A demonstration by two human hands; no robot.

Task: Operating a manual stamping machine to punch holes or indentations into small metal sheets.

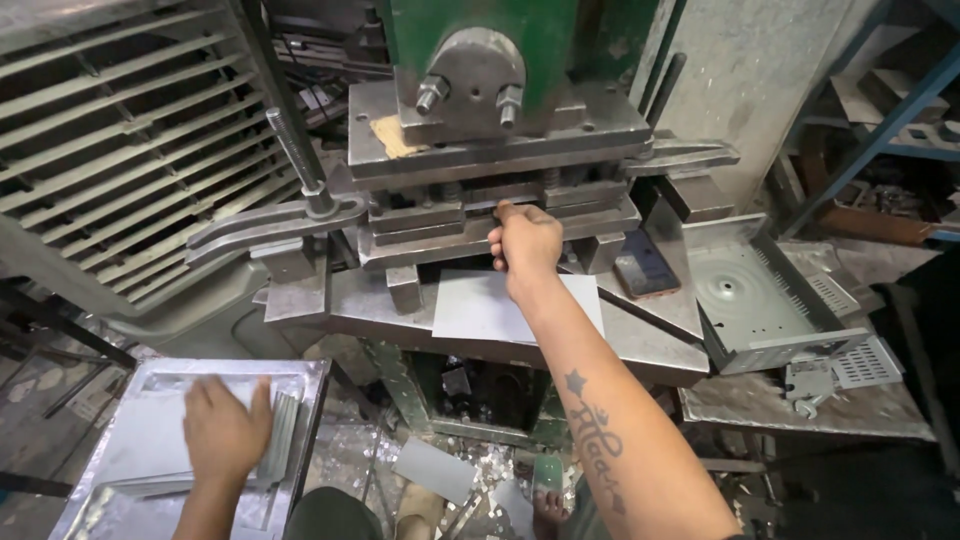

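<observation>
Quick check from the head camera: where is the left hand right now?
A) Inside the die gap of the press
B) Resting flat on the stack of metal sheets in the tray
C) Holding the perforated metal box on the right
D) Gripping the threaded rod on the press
B: the left hand lies palm down on the stack of metal sheets in the tray, while the right hand is up at the press die.

I count two hands, my left hand [226, 428] and my right hand [526, 243], one flat grey sheet [480, 308] on the one big press [500, 170], two bolts [430, 95] on top, one tray [310, 372], and one grey metal box [760, 300].
</observation>
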